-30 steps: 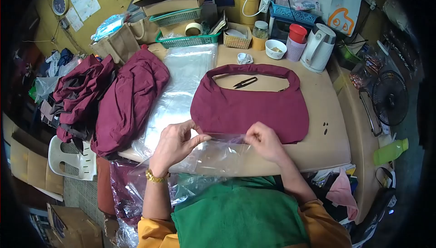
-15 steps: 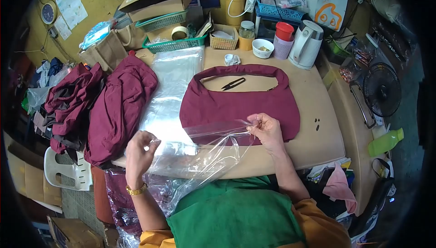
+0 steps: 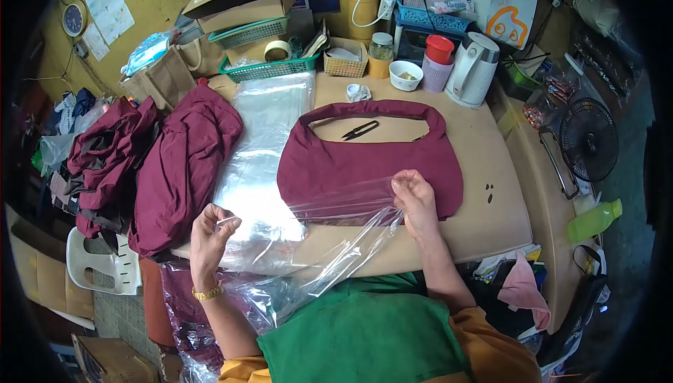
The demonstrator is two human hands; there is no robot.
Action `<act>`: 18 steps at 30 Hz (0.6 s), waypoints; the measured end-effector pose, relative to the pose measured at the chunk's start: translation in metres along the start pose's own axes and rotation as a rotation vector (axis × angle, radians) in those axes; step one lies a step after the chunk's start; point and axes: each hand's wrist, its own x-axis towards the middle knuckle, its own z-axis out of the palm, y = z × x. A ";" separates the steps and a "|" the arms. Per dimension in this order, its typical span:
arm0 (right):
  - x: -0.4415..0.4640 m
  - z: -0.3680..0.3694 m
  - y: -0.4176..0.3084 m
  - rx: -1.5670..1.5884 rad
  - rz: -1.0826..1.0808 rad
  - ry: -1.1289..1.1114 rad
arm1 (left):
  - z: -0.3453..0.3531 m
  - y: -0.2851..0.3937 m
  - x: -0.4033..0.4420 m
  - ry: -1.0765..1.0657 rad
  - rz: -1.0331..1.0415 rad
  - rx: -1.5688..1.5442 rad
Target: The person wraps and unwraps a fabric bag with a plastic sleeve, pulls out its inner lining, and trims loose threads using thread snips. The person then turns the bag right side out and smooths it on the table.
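Note:
Stretched between my hands is a clear plastic bag (image 3: 343, 232), its upper edge pulled fairly taut and its lower part hanging over the table's front edge toward my lap. My left hand (image 3: 212, 234) pinches one corner at the left. My right hand (image 3: 415, 201) grips the other corner, in front of a maroon shoulder bag (image 3: 371, 166) that lies flat on the table. Inside the loop of the shoulder bag's strap rest black thread snips (image 3: 361, 130). A stack of clear plastic bags (image 3: 263, 138) lies left of the shoulder bag.
More maroon bags (image 3: 186, 166) are heaped at the table's left. Green baskets (image 3: 270, 66), a small white bowl (image 3: 406, 74), a red-lidded cup (image 3: 438, 60) and an electric kettle (image 3: 473, 67) line the back. Small dark pieces (image 3: 489, 192) lie at the right.
My right hand has moved slightly right and up, drawing the plastic bag's edge tauter. My left hand has shifted slightly left. The shoulder bag has stayed in place.

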 end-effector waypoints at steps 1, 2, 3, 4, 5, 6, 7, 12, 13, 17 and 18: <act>0.001 -0.002 0.003 -0.001 0.001 0.000 | 0.003 -0.002 0.001 0.011 -0.026 -0.185; 0.003 -0.005 0.007 -0.076 -0.050 0.052 | 0.005 -0.004 0.002 0.021 -0.051 -0.370; 0.004 -0.006 0.008 -0.151 -0.101 0.105 | 0.005 -0.006 0.003 0.020 -0.052 -0.371; 0.003 -0.009 0.007 -0.152 -0.101 0.106 | 0.002 -0.009 0.004 0.053 -0.098 -0.442; 0.002 -0.012 0.004 -0.107 -0.078 0.129 | 0.001 -0.011 0.005 0.086 -0.145 -0.513; 0.002 -0.014 0.002 -0.063 -0.054 0.152 | 0.003 -0.013 0.004 0.122 -0.155 -0.560; 0.002 -0.015 0.002 -0.062 -0.052 0.149 | 0.006 -0.015 0.005 0.125 -0.156 -0.559; 0.004 -0.028 0.001 -0.184 -0.151 0.242 | 0.026 -0.028 0.008 0.303 -0.196 -0.686; 0.005 -0.032 0.001 -0.209 -0.167 0.259 | 0.030 -0.028 0.007 0.308 -0.190 -0.644; 0.003 -0.058 -0.008 -0.253 -0.214 0.342 | 0.052 -0.019 -0.003 0.316 -0.153 -0.506; 0.002 -0.064 -0.010 -0.290 -0.244 0.339 | 0.058 -0.016 -0.006 0.317 -0.141 -0.488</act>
